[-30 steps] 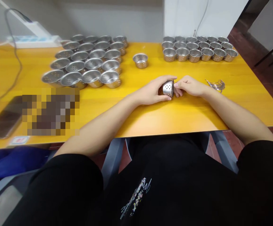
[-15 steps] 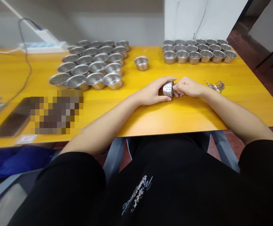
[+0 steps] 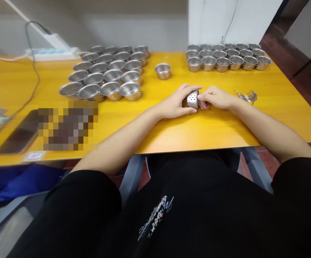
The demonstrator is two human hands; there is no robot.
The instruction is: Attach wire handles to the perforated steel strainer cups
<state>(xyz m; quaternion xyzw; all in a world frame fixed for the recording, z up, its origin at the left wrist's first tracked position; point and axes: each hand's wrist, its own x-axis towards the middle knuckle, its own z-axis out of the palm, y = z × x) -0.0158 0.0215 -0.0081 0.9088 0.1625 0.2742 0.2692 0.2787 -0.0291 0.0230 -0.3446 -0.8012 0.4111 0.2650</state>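
Observation:
Over the front middle of the yellow table, my left hand [image 3: 174,103] grips a small metal cup [image 3: 192,100] with punched holes. The cup is tipped on its side, its mouth turned toward my right hand [image 3: 216,97]. That right hand is closed, thumb and fingertips at the cup's rim; anything pinched in them is too small or hidden to name. Beside my right wrist lies a little bunch of curved metal wires [image 3: 248,96]. One perforated cup [image 3: 163,71] stands upright by itself behind my left hand.
Rows of larger-looking perforated cups [image 3: 111,90] fill the table's left back. More cups [image 3: 222,64] stand in rows at the right back. A dark phone [image 3: 18,134], a blurred-out patch, a power strip [image 3: 52,53] and a cable are on the left.
The whole view has shifted slightly. My hands keep nearly the same hold, with the right thumb now a little more visible at the cup's rim.

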